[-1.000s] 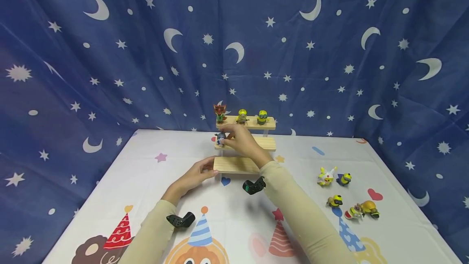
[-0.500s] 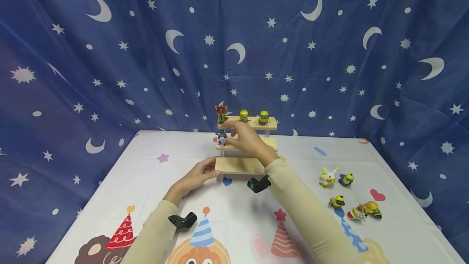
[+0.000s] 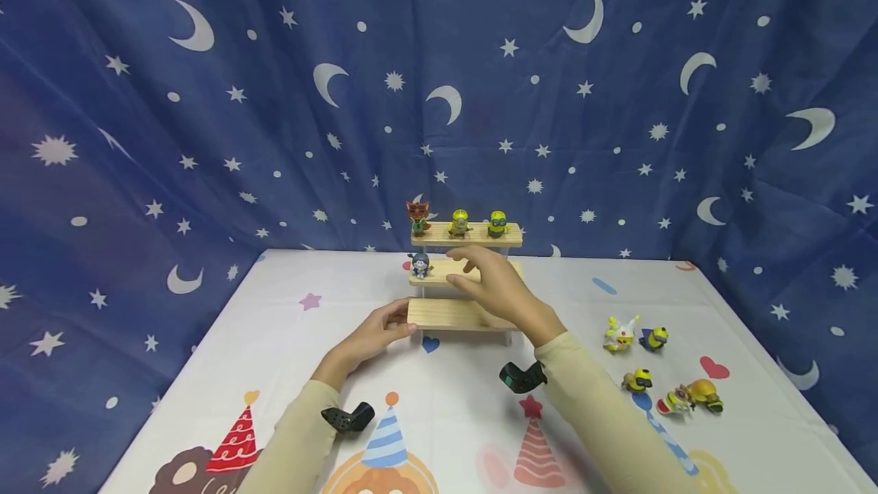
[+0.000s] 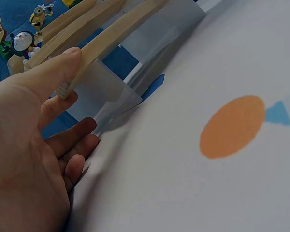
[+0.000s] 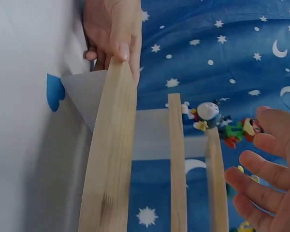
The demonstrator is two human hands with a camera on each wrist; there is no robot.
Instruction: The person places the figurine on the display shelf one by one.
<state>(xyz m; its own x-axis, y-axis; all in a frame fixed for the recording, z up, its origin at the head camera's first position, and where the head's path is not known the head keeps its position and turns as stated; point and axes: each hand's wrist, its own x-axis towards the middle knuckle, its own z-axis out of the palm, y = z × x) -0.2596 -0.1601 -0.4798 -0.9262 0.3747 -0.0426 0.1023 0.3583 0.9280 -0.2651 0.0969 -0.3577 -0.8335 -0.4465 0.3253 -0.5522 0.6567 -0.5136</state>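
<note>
A three-tier wooden display stand (image 3: 459,314) with clear side supports stands on the table. My left hand (image 3: 373,335) holds the left end of its lowest board, thumb on the front edge and index finger behind, as the left wrist view shows. On the left of the middle board stands a small figurine in a dark cap (image 3: 421,266). My right hand (image 3: 497,284) hovers over that board to the figurine's right, fingers apart and holding nothing. The top board bears a fox figurine (image 3: 418,219) and two yellow Minion figurines (image 3: 459,224).
On the table's right lie several more figurines: a white-and-yellow one (image 3: 620,334), a caped one (image 3: 655,338), a goggled one (image 3: 638,380) and a pair close together (image 3: 703,393). A blue star-and-moon curtain (image 3: 439,97) hangs behind the table.
My right hand has let go of the dark-capped figurine and moved right, away from it. The figurine stays on the middle board. My left hand keeps its hold on the stand.
</note>
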